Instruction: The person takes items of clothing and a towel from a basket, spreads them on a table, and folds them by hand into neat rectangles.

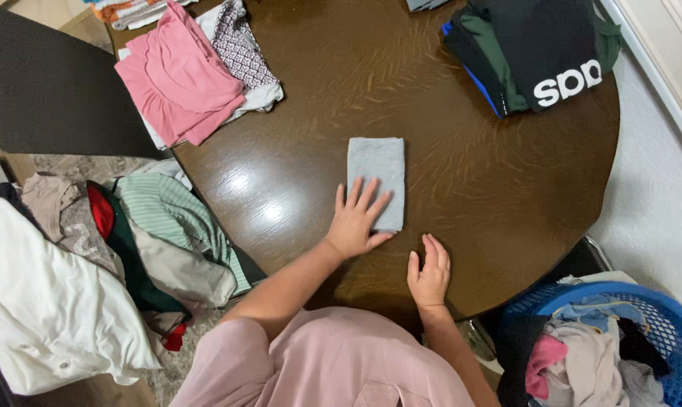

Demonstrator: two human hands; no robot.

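A small grey towel [376,167], folded into a narrow rectangle, lies in the middle of the round dark wooden table [477,173]. My left hand [354,221] rests flat on the towel's near end, fingers spread. My right hand [429,274] lies on the bare tabletop near the front edge, just right of the towel, fingers loosely apart and holding nothing.
Folded pink and patterned clothes [186,75] sit at the table's far left, a stack of dark folded garments [537,49] at the far right. A heap of unfolded laundry [92,264] lies left of the table. A blue basket [627,343] with clothes stands at the lower right.
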